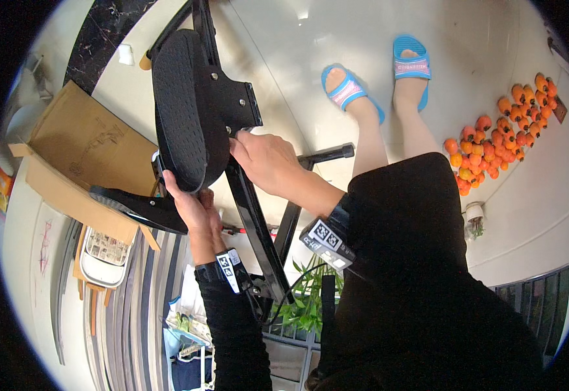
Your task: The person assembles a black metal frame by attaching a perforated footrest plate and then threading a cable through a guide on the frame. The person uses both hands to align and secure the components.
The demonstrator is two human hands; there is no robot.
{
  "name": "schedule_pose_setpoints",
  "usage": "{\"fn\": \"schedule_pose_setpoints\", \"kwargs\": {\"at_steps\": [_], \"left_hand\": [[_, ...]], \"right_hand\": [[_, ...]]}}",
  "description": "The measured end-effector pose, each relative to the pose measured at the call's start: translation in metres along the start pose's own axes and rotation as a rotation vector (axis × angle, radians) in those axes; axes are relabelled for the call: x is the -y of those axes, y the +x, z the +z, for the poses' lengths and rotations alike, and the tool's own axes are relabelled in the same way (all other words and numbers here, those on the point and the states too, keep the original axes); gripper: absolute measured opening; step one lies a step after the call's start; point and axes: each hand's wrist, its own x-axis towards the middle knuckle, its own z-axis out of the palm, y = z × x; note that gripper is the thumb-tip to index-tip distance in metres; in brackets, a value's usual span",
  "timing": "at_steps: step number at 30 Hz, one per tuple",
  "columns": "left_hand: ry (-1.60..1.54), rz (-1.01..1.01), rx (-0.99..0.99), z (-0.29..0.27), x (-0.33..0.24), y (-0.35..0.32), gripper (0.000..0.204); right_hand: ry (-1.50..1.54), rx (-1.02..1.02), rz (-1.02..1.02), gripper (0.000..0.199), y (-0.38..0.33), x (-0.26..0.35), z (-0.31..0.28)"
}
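— While our left grip (198,212) is closed around the near end of the black foot pedal (181,111), what are our fingers on the other side doing?
— Our right grip (265,159) is drawn in narrow at the pedal's bolted side bracket (242,104), right by its lowest bolt. Whether we're pinching a fastener there, we can't tell; the hand covers it.
— Then which step are we on?
— Fitting or tightening the pedal, we'd judge: one hand steadies, the other works at the joint. It sits tipped up on edge, its textured tread facing left, against the black metal frame (252,225). We can't see whether the joint is already tight.
— So what does our next move call for?
— Keeping the left side firm so the pedal doesn't swing, we think, while our right fingers turn or seat whatever is at that bolt. If it's loose, we should line up the holes first.
— And the second pedal (142,203)?
— Lower left, untouched, overlapping the edge of the open cardboard box (53,176) in our view. Farther off, our blue slippers (409,49) and the persimmons (498,146) on the floor are well apart from the work.
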Motion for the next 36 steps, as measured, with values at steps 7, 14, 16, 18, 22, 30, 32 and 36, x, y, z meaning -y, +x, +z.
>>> {"fn": "schedule_pose_setpoints", "kwargs": {"at_steps": [7,14,16,18,22,30,32,36], "left_hand": [[-0.081,0.062,-0.080,0.018,-0.004,-0.010,0.042],[-0.080,-0.004,-0.085,0.012,-0.002,-0.007,0.042],[-0.161,-0.013,0.030,-0.003,0.008,-0.005,0.043],[-0.394,-0.076,0.249,-0.018,0.020,-0.005,0.040],[-0.548,-0.291,0.289,-0.010,0.046,0.023,0.021],[-0.495,-0.338,0.335,-0.005,0.058,0.033,0.010],[-0.474,-0.336,0.328,-0.006,0.055,0.035,0.009],[-0.490,-0.353,0.477,-0.013,0.047,0.039,0.008]], "right_hand": [[-0.294,-0.067,-0.303,0.028,0.000,-0.001,-0.007],[-0.044,-0.099,-0.132,0.022,-0.002,-0.006,0.009],[-0.014,-0.116,-0.152,0.022,-0.005,-0.007,0.011],[-0.051,-0.110,-0.105,0.023,-0.006,-0.006,0.009],[-0.185,-0.103,-0.137,0.022,-0.007,0.001,0.000],[-0.390,0.042,-0.277,0.022,-0.006,0.007,-0.018],[-0.302,0.017,-0.296,0.020,-0.006,0.004,-0.015],[-0.198,-0.001,-0.204,0.018,0.000,-0.001,-0.005]]}}
